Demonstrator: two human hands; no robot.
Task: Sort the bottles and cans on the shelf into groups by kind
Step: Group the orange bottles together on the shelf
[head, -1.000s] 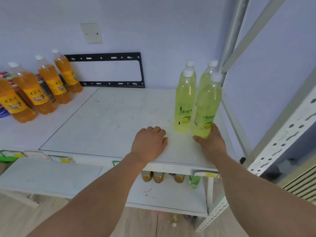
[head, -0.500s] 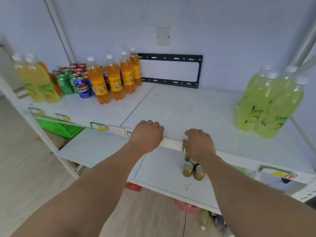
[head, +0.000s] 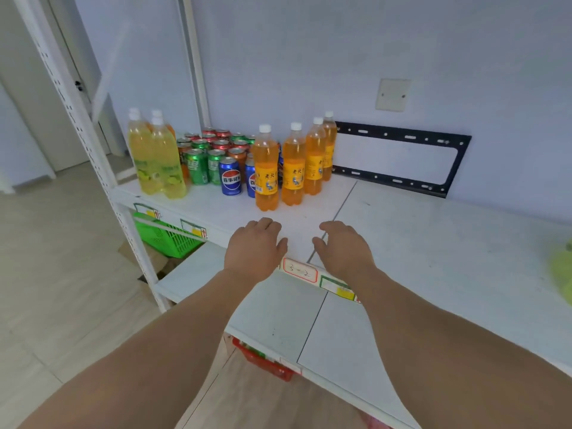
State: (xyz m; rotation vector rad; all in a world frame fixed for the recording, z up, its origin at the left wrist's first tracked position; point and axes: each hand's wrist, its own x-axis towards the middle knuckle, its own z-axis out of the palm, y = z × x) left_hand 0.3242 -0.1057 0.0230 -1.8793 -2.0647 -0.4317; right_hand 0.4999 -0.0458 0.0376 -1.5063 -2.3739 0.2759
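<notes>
Several orange soda bottles (head: 292,168) stand in a diagonal row on the white shelf (head: 433,243). Left of them sits a cluster of cans: blue Pepsi cans (head: 230,176), green cans (head: 198,165), and red and orange cans (head: 221,140) behind. Yellow-green bottles (head: 156,159) stand at the shelf's far left. A blurred green bottle (head: 563,267) shows at the right edge. My left hand (head: 255,249) and my right hand (head: 343,247) hover side by side over the shelf's front, fingers loosely bent, holding nothing, a short way in front of the orange bottles.
A black metal bracket (head: 402,159) leans on the wall at the shelf's back. White perforated uprights (head: 77,97) frame the left side. A green basket (head: 167,236) sits under the shelf, a red one (head: 263,362) lower down. Price labels (head: 300,269) line the front edge.
The view has swung left from the green bottles to the cans and orange bottles. My right hand let go of a green bottle and both hands moved left along the shelf front.
</notes>
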